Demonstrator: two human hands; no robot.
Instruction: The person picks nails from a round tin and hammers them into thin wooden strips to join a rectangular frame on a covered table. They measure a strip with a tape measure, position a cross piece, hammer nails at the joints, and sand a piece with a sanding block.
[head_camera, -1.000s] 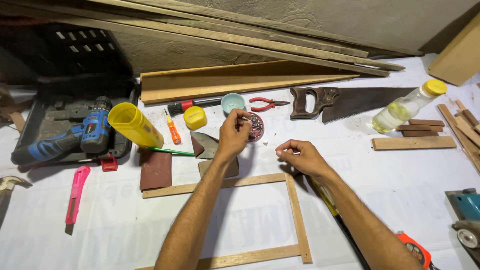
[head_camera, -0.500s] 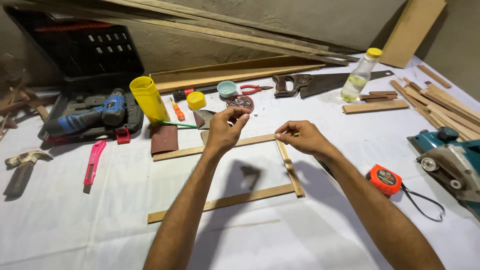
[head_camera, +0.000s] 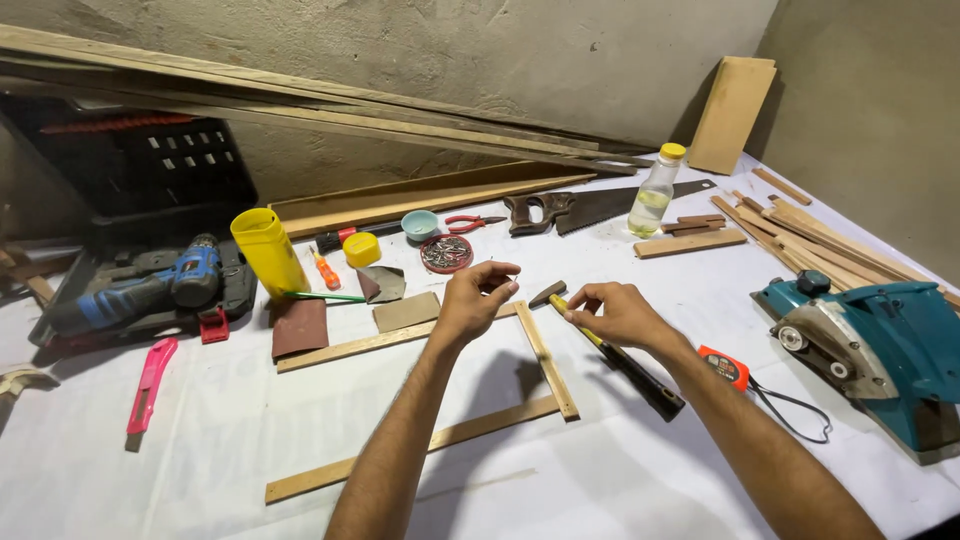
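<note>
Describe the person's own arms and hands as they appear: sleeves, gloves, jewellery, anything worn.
Both arms are bare from the lower edge of the picture to the fingertips: no sleeves show. The left hand has no glove, and no ring or wristband that I can see. The right hand is likewise ungloved, with no watch or band at the wrist. Both forearms are slim, with fine hair.
</note>
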